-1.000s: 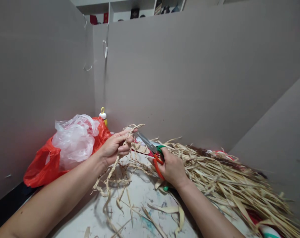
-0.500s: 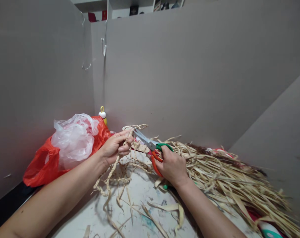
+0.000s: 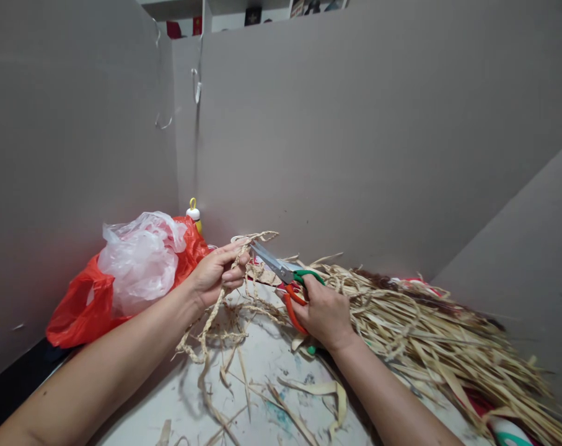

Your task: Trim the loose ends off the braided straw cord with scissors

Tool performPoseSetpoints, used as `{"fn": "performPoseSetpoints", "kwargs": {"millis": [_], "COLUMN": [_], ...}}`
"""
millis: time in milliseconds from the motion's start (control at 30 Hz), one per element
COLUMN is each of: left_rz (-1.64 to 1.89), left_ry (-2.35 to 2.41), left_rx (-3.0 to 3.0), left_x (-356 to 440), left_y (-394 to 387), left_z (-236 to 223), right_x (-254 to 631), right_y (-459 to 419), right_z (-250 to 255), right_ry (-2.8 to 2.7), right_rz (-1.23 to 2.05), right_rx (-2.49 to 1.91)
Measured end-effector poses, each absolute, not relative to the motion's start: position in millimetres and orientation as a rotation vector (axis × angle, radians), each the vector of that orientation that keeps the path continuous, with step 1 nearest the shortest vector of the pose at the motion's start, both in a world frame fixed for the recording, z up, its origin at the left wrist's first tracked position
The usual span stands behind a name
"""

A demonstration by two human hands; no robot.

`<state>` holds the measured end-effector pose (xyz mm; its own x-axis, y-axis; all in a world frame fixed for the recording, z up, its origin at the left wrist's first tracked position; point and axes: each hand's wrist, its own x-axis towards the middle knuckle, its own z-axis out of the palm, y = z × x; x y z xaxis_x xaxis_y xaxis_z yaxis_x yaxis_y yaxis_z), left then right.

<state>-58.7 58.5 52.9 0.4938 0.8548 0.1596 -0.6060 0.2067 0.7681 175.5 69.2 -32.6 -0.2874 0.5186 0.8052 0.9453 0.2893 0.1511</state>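
My left hand (image 3: 219,272) pinches a thin braided straw cord (image 3: 212,317), whose length hangs below the fingers in loose loops down to the table. A short end of the cord pokes out past the fingertips toward the right. My right hand (image 3: 324,310) grips scissors (image 3: 275,265) with one green and one orange handle loop. Their grey blades point up and left, with the tips at the cord right beside my left fingertips. Whether the blades are closed on the cord I cannot make out.
A large heap of dry straw strips (image 3: 429,328) covers the right side. Loose scraps (image 3: 318,387) lie on the stained white table (image 3: 145,415). At left sit a red plastic bag (image 3: 80,310) and a clear bag (image 3: 141,260), before a yellow-topped bottle (image 3: 194,215). Grey walls (image 3: 355,136) rise behind.
The whole view has shifted very slightly. Both hands, the cord and the scissors keep almost the same position; the blades look a little closer together.
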Motion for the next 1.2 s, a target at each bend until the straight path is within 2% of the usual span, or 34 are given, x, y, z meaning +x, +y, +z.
{"fn": "performPoseSetpoints", "kwargs": {"millis": [300,933,1200], "left_rz": [1.038,1.046,1.088], "left_ry": [0.353,0.321,0.336], "left_rx": [0.878,0.857,0.876], "left_x": [-58.8,-58.8,-55.5], "left_y": [58.9,61.0,60.8], "left_z": [52.8,48.4,45.1], "right_x": [173.7,165.7,167.0], "right_y": [67.9,65.9,65.0], "right_z": [-30.2,-37.9,-33.0], "right_ry": [-1.905,-1.94,-1.891], "right_rz": [-0.882,-0.625,-0.853], "right_rx": [-1.325,-1.28,-1.259]}}
